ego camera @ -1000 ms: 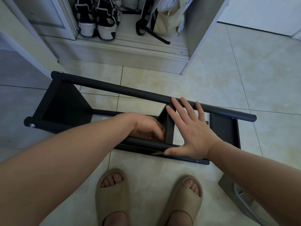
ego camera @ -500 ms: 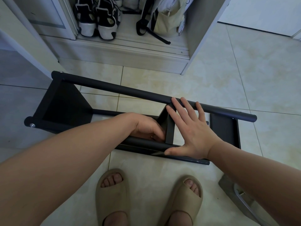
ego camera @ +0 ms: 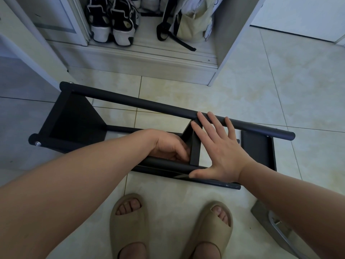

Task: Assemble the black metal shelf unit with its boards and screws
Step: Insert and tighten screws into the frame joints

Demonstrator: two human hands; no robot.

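Note:
The black metal shelf unit [ego camera: 149, 106] lies on its side on the tiled floor, its round poles running left to right. A black board [ego camera: 74, 118] closes its left end, a middle board [ego camera: 195, 146] stands edge-on between the poles, and another board [ego camera: 255, 146] sits at the right end. My right hand [ego camera: 218, 148] lies flat with straight fingers across the far pole and the middle board, thumb on the near pole. My left hand [ego camera: 169, 144] reaches inside the frame with fingers curled against the middle board's left face; what they hold is hidden.
My two feet in beige slides [ego camera: 130, 227] stand just before the frame. An open closet with sneakers [ego camera: 112, 21] and a beige bag [ego camera: 192, 21] is behind it. A grey metal object [ego camera: 268, 219] lies at the lower right. A silver screw [ego camera: 38, 143] shows at the frame's left corner.

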